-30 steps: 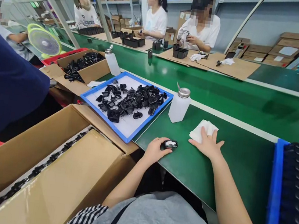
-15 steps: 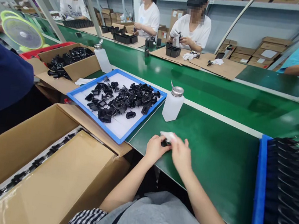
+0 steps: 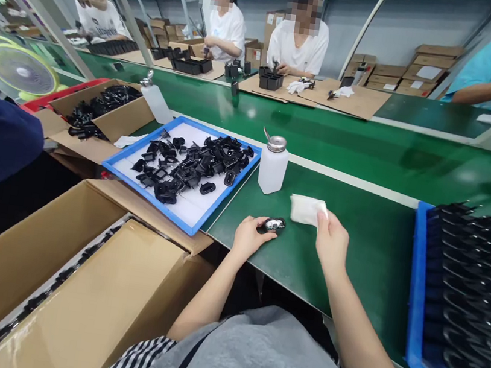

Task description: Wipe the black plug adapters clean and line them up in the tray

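Note:
My left hand (image 3: pixel 247 236) grips a small glossy black plastic part (image 3: pixel 274 225) between thumb and fingers, low over the green bench. Its upper face catches the light. In my right hand (image 3: pixel 332 240), a folded white cloth (image 3: pixel 307 210) is pinched by one edge, apart from the black part and to its right. Just beyond both hands stands a white plastic bottle (image 3: pixel 273 169) with a metal top. Left of it, a blue-rimmed tray (image 3: pixel 191 229) holds many loose black parts (image 3: pixel 208 188) in a heap.
At my right a blue tray (image 3: pixel 415 293) carries rows of black pieces. An open cardboard box (image 3: pixel 87 302) stands at my left, with another box of black parts (image 3: pixel 120 115) beyond. A second bottle (image 3: pixel 156 101) and a green fan (image 3: pixel 22 67) are farther left. Co-workers sit across the bench.
My hands have separated: the right one drew the white cloth off the black part and moved right. The left keeps hold of the part, whose upper face now shows. The view shifted slightly.

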`<move>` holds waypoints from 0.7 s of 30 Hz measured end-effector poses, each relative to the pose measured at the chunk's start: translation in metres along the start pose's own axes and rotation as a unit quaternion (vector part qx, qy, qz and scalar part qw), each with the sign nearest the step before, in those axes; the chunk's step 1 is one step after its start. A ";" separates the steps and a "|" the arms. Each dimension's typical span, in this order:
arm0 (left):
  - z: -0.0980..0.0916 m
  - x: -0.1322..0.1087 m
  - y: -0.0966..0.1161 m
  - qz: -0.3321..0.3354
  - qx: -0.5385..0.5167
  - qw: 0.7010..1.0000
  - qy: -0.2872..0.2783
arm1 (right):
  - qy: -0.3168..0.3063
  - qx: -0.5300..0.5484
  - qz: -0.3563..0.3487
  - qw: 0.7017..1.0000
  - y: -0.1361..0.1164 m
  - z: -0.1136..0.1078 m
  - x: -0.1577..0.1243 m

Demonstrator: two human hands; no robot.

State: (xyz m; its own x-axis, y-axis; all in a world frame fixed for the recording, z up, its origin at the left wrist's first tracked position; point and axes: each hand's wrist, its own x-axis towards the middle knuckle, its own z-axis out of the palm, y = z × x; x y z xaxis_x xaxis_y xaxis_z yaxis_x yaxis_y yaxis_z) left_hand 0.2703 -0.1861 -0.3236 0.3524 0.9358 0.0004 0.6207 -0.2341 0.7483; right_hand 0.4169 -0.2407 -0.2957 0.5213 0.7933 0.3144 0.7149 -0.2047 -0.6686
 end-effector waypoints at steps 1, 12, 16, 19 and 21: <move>0.000 0.000 0.000 0.000 -0.003 1.000 0.000 | 0.004 -0.019 -0.024 1.000 -0.003 0.001 0.002; -0.002 0.000 0.000 -0.004 0.065 0.998 -0.008 | -0.135 -0.125 -0.207 0.961 -0.025 0.051 -0.032; -0.003 0.000 -0.001 -0.008 0.064 0.998 -0.012 | -0.147 -0.118 -0.220 0.957 -0.027 0.044 -0.035; -0.004 0.001 -0.001 0.001 0.050 0.998 -0.026 | -0.151 -0.122 -0.242 0.951 -0.015 0.032 -0.033; -0.004 0.001 -0.001 0.007 0.035 0.999 -0.039 | -0.147 -0.116 -0.230 0.955 -0.003 0.024 -0.029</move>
State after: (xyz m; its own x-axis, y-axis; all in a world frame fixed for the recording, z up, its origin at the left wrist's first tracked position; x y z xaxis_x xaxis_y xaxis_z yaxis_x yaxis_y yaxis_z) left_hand 0.2672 -0.1834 -0.3221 0.4133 0.9096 -0.0426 0.6622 -0.2682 0.6997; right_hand 0.3885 -0.2492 -0.3184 -0.0010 0.9498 0.3128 0.9385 0.1088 -0.3276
